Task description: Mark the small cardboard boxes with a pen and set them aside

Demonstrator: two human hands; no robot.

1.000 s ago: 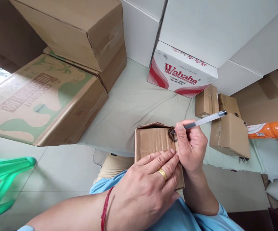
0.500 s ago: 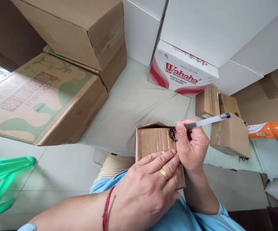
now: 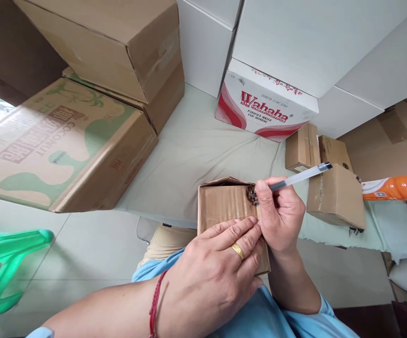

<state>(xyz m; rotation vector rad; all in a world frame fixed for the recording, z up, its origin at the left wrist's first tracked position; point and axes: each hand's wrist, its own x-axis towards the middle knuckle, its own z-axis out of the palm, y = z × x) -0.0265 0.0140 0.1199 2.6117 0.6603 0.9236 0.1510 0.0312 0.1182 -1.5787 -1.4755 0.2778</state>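
Observation:
A small cardboard box lies in front of my body, its far flap edge slightly raised. My left hand rests across it with fingers stretched out flat, a gold ring on one finger and a red cord at the wrist. In my right hand a pen with a clear barrel and dark end is pinched between thumb and fingers. The pen's tip is at a dark, ragged patch near the box's far right corner; I cannot tell whether this is ink or a hole.
A large coconut carton and stacked brown boxes stand left on a cloth-covered surface. A Wahaha carton sits at the back. Small boxes and an orange bottle are right; a green plastic stool is lower left.
The pen has shifted slightly left and its rear end has risen a little, with its tip staying at the dark patch. My left hand stays flat on the box.

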